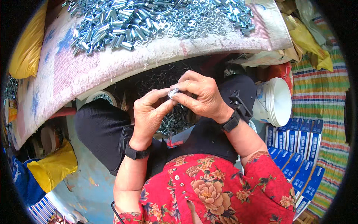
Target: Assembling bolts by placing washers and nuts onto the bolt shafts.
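Observation:
A small shiny metal piece [173, 92] is pinched between the fingertips of both my hands, above my lap. My left hand [150, 114] closes thumb and forefinger on its left side. From the right, my right hand [201, 95] grips it with thumb and bent fingers. Its exact kind is hidden by the fingertips. Below and beyond the hands, between my knees, lies a dark heap of metal bolts [164, 80]. On the cloth-covered table [89, 67] ahead rest a pile of metal sleeves [123, 26] and a spread of washers and nuts [192, 24].
A white bucket [279, 102] lies tilted by my right knee. Blue and white boxes [294, 164] stand in rows at the right, on a striped sheet [317, 123]. A second white bucket [100, 97] with metal parts is under the table edge. Yellow bags [52, 164] sit at the left.

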The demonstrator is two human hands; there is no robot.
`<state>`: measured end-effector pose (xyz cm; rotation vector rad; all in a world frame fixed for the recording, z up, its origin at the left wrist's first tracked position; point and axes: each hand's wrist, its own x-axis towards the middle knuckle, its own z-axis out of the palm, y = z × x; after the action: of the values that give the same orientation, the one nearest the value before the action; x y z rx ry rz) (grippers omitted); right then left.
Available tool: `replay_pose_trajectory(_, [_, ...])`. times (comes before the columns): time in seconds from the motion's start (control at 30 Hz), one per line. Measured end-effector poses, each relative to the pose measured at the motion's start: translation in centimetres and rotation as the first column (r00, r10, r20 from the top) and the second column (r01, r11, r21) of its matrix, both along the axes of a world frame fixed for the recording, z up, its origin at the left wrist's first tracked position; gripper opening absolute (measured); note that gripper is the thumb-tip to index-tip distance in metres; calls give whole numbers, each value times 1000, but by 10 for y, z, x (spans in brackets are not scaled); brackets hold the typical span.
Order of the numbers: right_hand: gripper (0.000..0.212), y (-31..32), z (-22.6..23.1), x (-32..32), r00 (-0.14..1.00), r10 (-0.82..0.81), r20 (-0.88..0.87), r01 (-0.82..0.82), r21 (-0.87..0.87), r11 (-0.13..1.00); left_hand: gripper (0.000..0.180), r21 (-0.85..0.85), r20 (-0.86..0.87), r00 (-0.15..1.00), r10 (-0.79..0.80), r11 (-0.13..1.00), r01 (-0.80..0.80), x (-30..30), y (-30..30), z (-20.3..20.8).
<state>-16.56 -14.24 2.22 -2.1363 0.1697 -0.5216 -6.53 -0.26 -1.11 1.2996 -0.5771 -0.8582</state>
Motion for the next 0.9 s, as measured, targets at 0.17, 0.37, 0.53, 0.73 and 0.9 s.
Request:
replay_pose_trajectory(0.17, [18,-66,13,31,980,-96,175,165,-438,884,24,-49,5,1000,4,999,-3,9,-3,5])
replay_pose_trajectory(0.37, [11,-111,-2,65,991,-113,69,126,-756,642,25,-35,-45,997,56,998,-57,15,-1,1])
replay_pose_trajectory(0.53, [4,-106,5,71,987,-157,37,115,-845,522,24,-46,-4,998,59,997,-59,17,0,0])
replay_pose_trajectory(0.73, [18,-112,8,75,997,-72,-27,8,-898,441,24,-34,0,999,43,998,-43,16,-2,-3])
replay_pose_trajectory(0.9, [39,-117,5,78,992,-119,28,89,-832,547,24,-38,15,999,45,998,-45,14,-3,-2])
